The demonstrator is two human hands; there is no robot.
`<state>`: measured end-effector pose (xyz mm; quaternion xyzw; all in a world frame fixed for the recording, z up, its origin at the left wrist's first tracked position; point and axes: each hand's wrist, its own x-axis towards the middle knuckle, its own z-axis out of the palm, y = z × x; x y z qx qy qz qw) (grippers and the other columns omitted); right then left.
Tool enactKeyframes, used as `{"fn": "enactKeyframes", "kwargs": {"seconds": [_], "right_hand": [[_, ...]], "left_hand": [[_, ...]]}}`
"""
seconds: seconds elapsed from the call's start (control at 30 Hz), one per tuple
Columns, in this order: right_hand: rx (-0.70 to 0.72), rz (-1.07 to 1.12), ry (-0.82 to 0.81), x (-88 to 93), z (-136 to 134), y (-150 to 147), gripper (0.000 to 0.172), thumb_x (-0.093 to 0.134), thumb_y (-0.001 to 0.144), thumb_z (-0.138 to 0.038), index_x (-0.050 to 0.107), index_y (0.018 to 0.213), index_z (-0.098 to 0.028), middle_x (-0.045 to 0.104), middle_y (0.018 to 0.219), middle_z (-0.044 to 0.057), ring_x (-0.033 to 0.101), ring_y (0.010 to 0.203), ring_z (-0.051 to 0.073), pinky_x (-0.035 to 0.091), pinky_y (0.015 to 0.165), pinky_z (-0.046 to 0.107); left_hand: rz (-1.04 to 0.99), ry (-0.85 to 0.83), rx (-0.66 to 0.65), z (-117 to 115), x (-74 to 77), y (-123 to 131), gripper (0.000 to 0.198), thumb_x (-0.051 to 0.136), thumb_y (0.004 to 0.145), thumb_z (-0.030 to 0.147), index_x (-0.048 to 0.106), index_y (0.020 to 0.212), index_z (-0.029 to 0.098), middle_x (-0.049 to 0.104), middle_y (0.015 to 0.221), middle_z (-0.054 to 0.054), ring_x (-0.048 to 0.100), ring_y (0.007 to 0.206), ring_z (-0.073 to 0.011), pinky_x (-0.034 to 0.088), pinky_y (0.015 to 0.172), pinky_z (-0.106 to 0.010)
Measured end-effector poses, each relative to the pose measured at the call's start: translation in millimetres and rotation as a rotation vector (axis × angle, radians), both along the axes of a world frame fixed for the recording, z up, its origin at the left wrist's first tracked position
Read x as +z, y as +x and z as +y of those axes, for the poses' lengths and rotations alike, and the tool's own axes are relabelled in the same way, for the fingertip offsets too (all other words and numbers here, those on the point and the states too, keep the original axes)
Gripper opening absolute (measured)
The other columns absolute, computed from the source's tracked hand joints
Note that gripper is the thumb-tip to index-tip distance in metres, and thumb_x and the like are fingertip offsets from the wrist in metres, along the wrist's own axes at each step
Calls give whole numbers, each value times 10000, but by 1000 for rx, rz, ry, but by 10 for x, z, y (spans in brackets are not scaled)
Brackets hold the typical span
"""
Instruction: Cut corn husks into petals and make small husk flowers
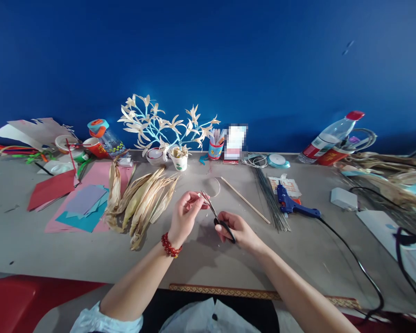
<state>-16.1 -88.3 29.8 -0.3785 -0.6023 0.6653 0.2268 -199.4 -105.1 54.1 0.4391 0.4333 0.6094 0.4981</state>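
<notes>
- Table [55,254]: flowers [175,123] stand near its back edge, likely leaving working room.
- Right hand [241,229] grips scissors [214,214]; left hand [184,215] pinches something indistinct, apparently steadying it.

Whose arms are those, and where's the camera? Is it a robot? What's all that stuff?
No robot here! These are a person's own two bare hands. The camera sits on their head, looking forward and down, so you see almost what they see. There's just this one picture.

The right hand holds scissors. The left hand has its fingers bent near the blade tips; anything it pinches is too small to make out.

On the grey table lie coloured paper, dry husks, a thin stick, dark wires and a blue glue gun. Pale flowers stand behind.
</notes>
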Motion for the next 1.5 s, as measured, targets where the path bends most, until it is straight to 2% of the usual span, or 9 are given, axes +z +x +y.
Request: {"fn": "enactKeyframes", "kwargs": {"seconds": [0.47,0.6,0.73,0.9,1.3,1.5], "right_hand": [[-47,-44,49,-55,12,14,508,721,693,-629,434,684,-209,501,464,-68,411,427,82,265,446,211],[-48,-31,52,-42,18,32,517,733,680,-629,433,686,-208,507,468,-64,428,432,86,274,457,215],[3,-13,26,16,17,45,553,703,671,-687,427,720,-210,540,534,-41,485,497,109,311,492,224],[6,-17,9,58,14,52,566,731,648,-673,419,725,-207,518,564,-49,490,520,108,314,501,219],[2,-37,29,-4,23,42,521,758,661,-613,446,705,-198,509,511,-59,435,475,88,277,462,204],[-13,-45,49,-51,24,35,509,758,668,-602,433,686,-210,501,485,-65,428,446,90,276,445,206]], "left_hand": [[-62,-42,-18,11,21,-12,222,651,856,382,595,844,168,717,965,-71,686,891,-188,567,844,-357],[-72,-51,-36,10,38,-26,214,652,853,377,615,849,166,714,968,-71,676,898,-186,562,845,-350],[-48,-74,-100,4,54,-43,200,653,852,355,626,818,160,713,960,-74,667,900,-183,552,864,-352],[-36,-101,-189,-10,53,-39,182,658,846,321,611,797,153,712,949,-75,656,862,-171,543,858,-342],[-50,-110,-234,-14,73,-53,90,625,837,221,615,786,148,720,933,-74,639,827,-163,526,829,-321],[-2,-115,-239,-18,72,-65,103,605,842,217,673,839,140,714,949,-78,635,841,-166,506,831,-307]]}}
